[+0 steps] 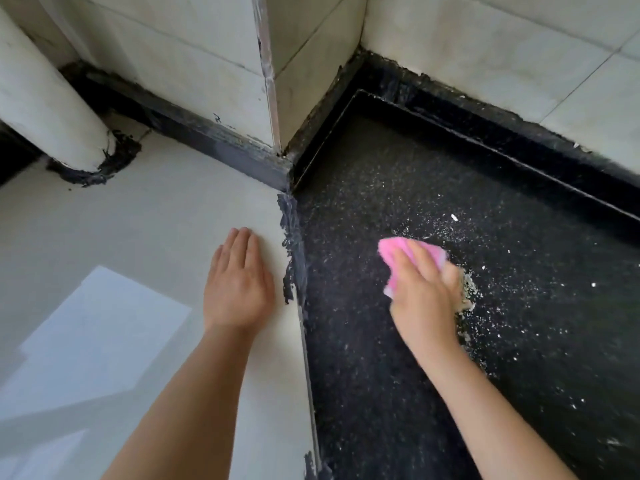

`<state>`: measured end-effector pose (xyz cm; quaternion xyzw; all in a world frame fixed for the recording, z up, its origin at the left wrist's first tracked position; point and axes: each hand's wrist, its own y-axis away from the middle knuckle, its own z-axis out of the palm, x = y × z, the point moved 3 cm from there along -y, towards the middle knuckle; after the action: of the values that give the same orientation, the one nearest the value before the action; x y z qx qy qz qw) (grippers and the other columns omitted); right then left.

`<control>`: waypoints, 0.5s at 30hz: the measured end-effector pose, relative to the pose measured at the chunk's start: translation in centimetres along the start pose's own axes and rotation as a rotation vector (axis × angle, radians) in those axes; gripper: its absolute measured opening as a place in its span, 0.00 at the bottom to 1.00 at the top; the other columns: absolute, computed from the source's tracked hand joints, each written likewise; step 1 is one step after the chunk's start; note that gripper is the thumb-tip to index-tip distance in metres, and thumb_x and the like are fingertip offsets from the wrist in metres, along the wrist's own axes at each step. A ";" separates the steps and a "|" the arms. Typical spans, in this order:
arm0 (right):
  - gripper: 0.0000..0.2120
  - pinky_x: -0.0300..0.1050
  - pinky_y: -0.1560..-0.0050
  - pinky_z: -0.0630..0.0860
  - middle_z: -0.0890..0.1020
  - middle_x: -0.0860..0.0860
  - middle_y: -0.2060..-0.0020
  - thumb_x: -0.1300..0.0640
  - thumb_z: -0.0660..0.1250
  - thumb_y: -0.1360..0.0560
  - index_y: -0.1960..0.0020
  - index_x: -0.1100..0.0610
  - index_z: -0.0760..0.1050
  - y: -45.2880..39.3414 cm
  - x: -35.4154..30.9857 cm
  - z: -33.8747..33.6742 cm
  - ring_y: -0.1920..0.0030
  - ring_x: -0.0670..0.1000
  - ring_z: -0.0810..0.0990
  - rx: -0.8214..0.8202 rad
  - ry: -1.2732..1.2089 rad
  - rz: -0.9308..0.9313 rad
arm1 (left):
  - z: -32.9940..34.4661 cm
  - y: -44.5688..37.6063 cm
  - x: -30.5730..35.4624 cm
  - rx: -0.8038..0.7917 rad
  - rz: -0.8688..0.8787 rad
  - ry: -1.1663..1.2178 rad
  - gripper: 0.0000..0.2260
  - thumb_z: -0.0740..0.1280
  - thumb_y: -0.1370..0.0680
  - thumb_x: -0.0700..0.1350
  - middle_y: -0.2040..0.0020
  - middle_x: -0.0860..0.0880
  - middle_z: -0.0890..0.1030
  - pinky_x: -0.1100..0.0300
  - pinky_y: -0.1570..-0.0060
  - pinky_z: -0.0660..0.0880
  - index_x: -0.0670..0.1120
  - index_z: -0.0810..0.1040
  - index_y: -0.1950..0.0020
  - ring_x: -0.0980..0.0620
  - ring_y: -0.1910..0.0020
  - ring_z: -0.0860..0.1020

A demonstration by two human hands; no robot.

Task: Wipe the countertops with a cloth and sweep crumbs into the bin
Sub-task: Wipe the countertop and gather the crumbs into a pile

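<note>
— What's around the hands on your feed?

— I've got the right hand [424, 299] pressing down on a pink cloth [408, 254], fingers laid over it and curled at its edge, gripping it against the black speckled countertop [381, 358]. The cloth sits under and just ahead of that hand, near the middle of the dark slab. A heap of pale crumbs [467, 292] lies touching the hand's outer side, and finer white specks are scattered across the slab to the right and toward the back.

— And the other hand?

— The left hand [237, 289] lies flat and relaxed, fingers straight and together, holding nothing. It rests on the pale surface [121, 220] just beside the seam.

— Anything in the way?

— A ragged line of dark sealant [294, 244] runs between the two surfaces, right between the hands. At the back of the black slab I see a raised dark edge [485, 147] against the wall. A thick white pipe [45, 98] comes down at far left, ringed with dark sealant at its foot.

— The room?

— Pale tiled walls [485, 46] meet in a jutting corner [273, 81] behind both surfaces. A bright patch of light [104, 341] reflects off the pale surface at lower left.
</note>
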<state>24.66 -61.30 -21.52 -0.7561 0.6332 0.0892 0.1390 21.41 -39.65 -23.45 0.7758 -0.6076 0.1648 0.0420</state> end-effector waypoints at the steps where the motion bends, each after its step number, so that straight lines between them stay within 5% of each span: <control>1: 0.25 0.34 0.45 0.56 0.75 0.46 0.38 0.71 0.66 0.34 0.40 0.53 0.74 0.1 1.3 -1.0 0.40 0.51 0.66 0.053 -0.008 0.030 | 0.0 0.0 0.0 -0.005 -0.006 -0.006 0.23 0.49 0.26 0.43 0.41 0.32 0.75 0.42 0.39 0.61 0.30 0.73 0.41 0.32 0.40 0.72; 4: 0.17 0.29 0.43 0.54 0.76 0.50 0.41 0.63 0.57 0.29 0.43 0.60 0.76 0.3 0.7 -2.4 0.41 0.52 0.68 0.205 -0.096 -0.014 | -0.1 -0.1 -0.1 0.006 -0.017 -0.025 0.23 0.49 0.25 0.43 0.39 0.32 0.74 0.43 0.39 0.58 0.30 0.72 0.39 0.32 0.39 0.71; 6: 0.19 0.39 0.46 0.62 0.77 0.52 0.42 0.60 0.55 0.30 0.43 0.61 0.76 -0.2 -2.6 -1.9 0.45 0.57 0.72 0.233 -0.140 -0.134 | -0.1 0.0 -0.1 0.012 -0.020 -0.031 0.23 0.50 0.25 0.43 0.38 0.31 0.72 0.43 0.39 0.59 0.30 0.72 0.39 0.31 0.38 0.70; 10: 0.20 0.49 0.59 0.72 0.77 0.53 0.41 0.63 0.64 0.34 0.42 0.58 0.76 -3.0 -9.0 1.0 0.49 0.57 0.68 0.032 -0.112 -0.233 | 0.0 -0.1 -0.3 -0.017 -0.037 -0.037 0.23 0.49 0.25 0.44 0.37 0.32 0.71 0.43 0.38 0.60 0.31 0.72 0.39 0.32 0.37 0.69; 13: 0.26 0.53 0.44 0.64 0.62 0.48 0.29 0.62 0.62 0.27 0.30 0.53 0.63 -5.3 -9.0 2.7 0.36 0.61 0.61 -0.205 -0.028 -0.239 | 0.0 -0.3 -0.2 -0.047 -0.088 -0.012 0.26 0.46 0.24 0.47 0.34 0.35 0.70 0.46 0.35 0.59 0.33 0.71 0.36 0.35 0.34 0.67; 15: 0.27 0.52 0.41 0.62 0.58 0.46 0.29 0.62 0.60 0.26 0.30 0.48 0.59 -6.1 -6.5 2.4 0.37 0.59 0.59 -0.205 0.005 -0.162 | -0.1 -0.3 -0.2 -0.052 -0.092 -0.011 0.26 0.45 0.24 0.48 0.34 0.35 0.70 0.47 0.35 0.56 0.33 0.70 0.36 0.35 0.34 0.66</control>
<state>29.54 -53.50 -21.22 -0.8152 0.5581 0.1401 0.0663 21.68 -39.37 -23.32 0.8025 -0.5755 0.1426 0.0664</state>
